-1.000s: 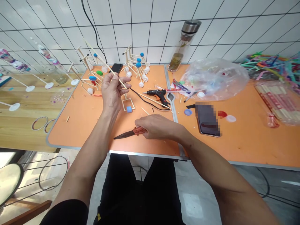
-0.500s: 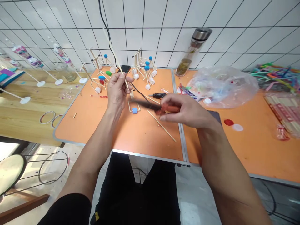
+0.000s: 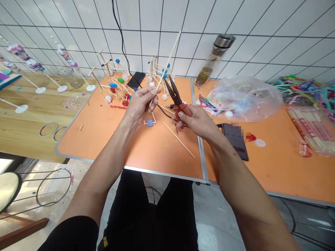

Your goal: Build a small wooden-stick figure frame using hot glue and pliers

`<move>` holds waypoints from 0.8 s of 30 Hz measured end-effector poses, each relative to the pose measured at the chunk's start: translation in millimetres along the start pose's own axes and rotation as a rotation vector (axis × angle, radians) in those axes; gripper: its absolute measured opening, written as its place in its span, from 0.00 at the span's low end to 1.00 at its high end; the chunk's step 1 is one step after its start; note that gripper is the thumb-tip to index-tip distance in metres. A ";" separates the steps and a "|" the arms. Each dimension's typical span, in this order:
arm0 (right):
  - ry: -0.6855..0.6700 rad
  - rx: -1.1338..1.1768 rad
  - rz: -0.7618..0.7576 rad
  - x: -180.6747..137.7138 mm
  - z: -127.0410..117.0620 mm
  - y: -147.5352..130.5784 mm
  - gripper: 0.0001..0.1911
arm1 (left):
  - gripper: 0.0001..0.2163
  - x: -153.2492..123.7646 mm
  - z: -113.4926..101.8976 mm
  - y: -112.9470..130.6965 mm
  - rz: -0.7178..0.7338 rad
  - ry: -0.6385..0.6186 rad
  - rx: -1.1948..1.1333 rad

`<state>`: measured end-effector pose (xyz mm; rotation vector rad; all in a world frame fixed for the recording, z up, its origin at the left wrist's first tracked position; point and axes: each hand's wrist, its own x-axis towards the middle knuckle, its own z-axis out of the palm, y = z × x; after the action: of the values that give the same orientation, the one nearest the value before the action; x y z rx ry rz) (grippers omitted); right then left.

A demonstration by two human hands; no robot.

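Between its thumb and fingers, my left hand (image 3: 143,104) pinches a thin wooden stick (image 3: 170,59) that slants up to the right. My right hand (image 3: 195,120) is wrapped around the red handles of long-nose pliers (image 3: 176,96). Their dark jaws point up, slightly parted, just right of the stick and apart from it. Below my left hand lies a small stick frame with a blue cube (image 3: 150,122). Another wooden stick (image 3: 179,139) rests on the orange table in front of the pliers.
Stick models with coloured caps (image 3: 113,85) stand along the wall. A glass bottle (image 3: 206,71), a plastic bag (image 3: 246,99) and a phone (image 3: 237,143) are to the right. Another phone (image 3: 136,79) lies at the back. Packed sticks (image 3: 311,129) lie far right.
My left hand has shifted right, and its stick now leans right instead of left. The pliers have turned from lying sideways to pointing up, with jaws parted.
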<state>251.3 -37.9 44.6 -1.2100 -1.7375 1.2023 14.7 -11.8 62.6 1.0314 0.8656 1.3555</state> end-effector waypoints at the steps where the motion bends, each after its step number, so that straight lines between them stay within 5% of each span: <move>1: 0.000 -0.009 -0.005 0.9 0.6 1.2 0.11 | 0.08 -0.5 0.3 0.4 0.000 -0.010 0.000; 16: 0.000 -0.117 -0.060 2.4 -1.0 3.6 0.15 | 0.08 -2.4 -4.0 -7.4 -0.107 -0.191 0.086; 24: 0.080 0.039 -0.038 3.6 0.3 4.9 0.17 | 0.14 -1.0 -3.5 -2.2 -0.112 -0.034 0.031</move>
<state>251.4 -33.9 40.0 -1.1810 -1.6636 1.1453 12.2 -12.4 59.2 1.0119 0.9090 1.2305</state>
